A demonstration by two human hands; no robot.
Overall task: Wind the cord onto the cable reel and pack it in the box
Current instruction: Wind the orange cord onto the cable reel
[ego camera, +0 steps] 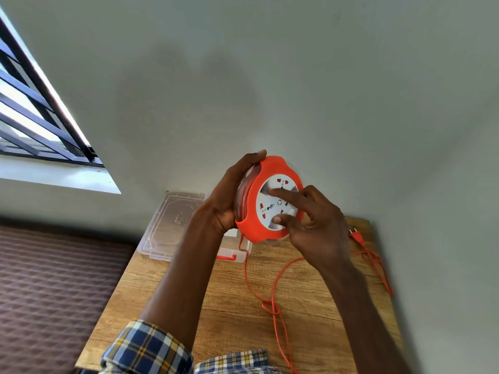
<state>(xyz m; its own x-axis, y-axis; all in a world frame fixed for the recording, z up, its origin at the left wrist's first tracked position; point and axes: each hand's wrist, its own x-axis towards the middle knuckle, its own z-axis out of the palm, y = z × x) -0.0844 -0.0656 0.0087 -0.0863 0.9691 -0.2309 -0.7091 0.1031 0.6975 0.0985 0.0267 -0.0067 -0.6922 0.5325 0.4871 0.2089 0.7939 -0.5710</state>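
An orange cable reel (259, 228) with a white socket face is held upright in the air above the wooden table (232, 314). My left hand (229, 195) grips its rim and back from the left. My right hand (310, 225) presses its forefinger and thumb on the white socket disc. The orange cord (272, 292) hangs from the reel's underside and loops loosely over the table toward me. Its plug (356, 235) lies at the table's far right edge. A clear plastic box (244, 252) with an orange latch sits under the reel, mostly hidden.
A clear plastic lid (170, 225) lies at the table's far left corner. A grey wall stands close behind the table. A brown patterned mattress (54, 287) is to the left, and a barred window (32, 112) is at the upper left.
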